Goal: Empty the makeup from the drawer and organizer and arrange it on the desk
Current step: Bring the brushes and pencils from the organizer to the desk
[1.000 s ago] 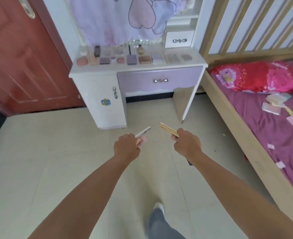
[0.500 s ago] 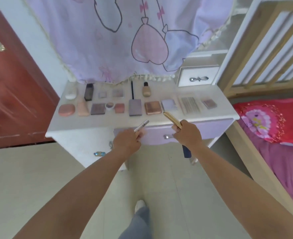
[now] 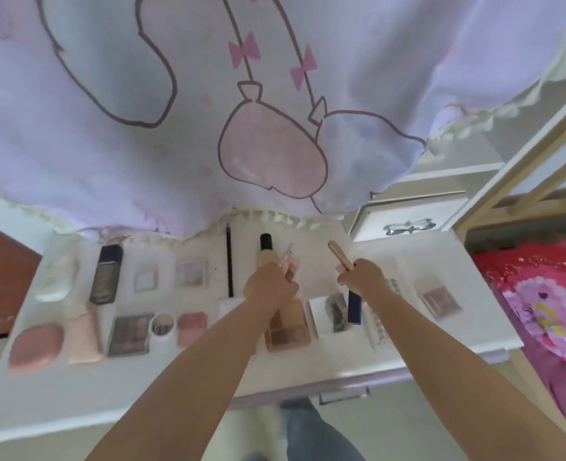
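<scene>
Both hands hover over the white desk (image 3: 308,364), above rows of makeup. My left hand (image 3: 270,286) grips a slim silver pen-like stick (image 3: 287,253) together with a small pink item (image 3: 293,265). My right hand (image 3: 363,277) grips thin gold sticks (image 3: 339,257) that point up-left, and a dark blue tube (image 3: 354,306) hangs below the fist. Laid out on the desk are a pink compact (image 3: 35,346), a peach tube (image 3: 83,337), eyeshadow palettes (image 3: 130,334), a dark bottle (image 3: 105,277), a black pencil (image 3: 230,261) and a foundation bottle with a black cap (image 3: 266,247).
A lilac cloth with heart drawings (image 3: 241,111) hangs over the back of the desk. A small white drawer with a bow handle (image 3: 408,224) stands at the back right. A wooden bed frame (image 3: 524,154) and pink bedding (image 3: 541,311) lie to the right. The desk's front drawer handle (image 3: 343,395) shows below.
I have walked up to the desk, and both hands, still holding their items, now hang over the desktop instead of in front of its drawer.
</scene>
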Tool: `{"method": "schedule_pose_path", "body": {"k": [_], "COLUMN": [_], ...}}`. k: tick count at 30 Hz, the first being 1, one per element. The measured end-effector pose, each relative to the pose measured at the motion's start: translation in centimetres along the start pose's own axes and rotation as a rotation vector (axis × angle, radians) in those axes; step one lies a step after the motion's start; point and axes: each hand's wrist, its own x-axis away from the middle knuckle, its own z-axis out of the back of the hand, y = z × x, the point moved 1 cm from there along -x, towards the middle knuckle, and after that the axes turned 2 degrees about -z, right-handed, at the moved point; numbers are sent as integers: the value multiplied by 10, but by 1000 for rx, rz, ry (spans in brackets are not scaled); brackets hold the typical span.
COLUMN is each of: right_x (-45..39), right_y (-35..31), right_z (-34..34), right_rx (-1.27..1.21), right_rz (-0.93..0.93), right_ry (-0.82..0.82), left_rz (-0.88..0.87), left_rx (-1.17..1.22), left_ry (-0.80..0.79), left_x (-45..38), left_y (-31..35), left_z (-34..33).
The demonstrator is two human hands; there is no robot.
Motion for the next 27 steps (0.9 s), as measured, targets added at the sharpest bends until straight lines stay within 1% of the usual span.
{"method": "schedule_pose_path", "body": {"k": [2, 5, 6, 7, 10, 11, 13, 15, 17, 21, 24, 27], "right_x": [-25, -54, -60, -66, -77, -80, -82, -80, -72, -48, -38, -41], "right_y": [-9, -19, -22, -24, -24, -22, -18, -12, -5, 17, 22, 20], "right_z": [-2, -11, -14, -17, -22, -24, -27, -28, -28, -35, -41, -42], "right_rx": [33, 51, 69, 83, 121, 143, 164, 120, 93, 198, 210, 171], "right_rz": [12, 16, 17, 19, 33, 59, 131, 195, 210, 226, 223, 280], "right_ry": [-16, -26, -33, -34, -1, 24, 92, 162, 204, 329, 259, 277], "left_rz": [22, -16, -11, 14, 128, 153, 169, 162, 137, 56, 10, 33], "left_rx": [-4, -198, -229, -216, -1, 55, 82, 58, 15, -134, -215, -186], "left_ry": [-30, -8, -1, -6, -72, -84, -102, -103, -103, -121, -117, -110], "left_x": [-23, -50, -56, -62, -78, -82, -87, -91, -91, -87, -86, -85], "left_y": [15, 32, 35, 37, 41, 41, 41, 40, 41, 44, 44, 44], "left_z": [1, -2, -3, -6, -20, -24, -29, -31, -32, -28, -26, -26]}}
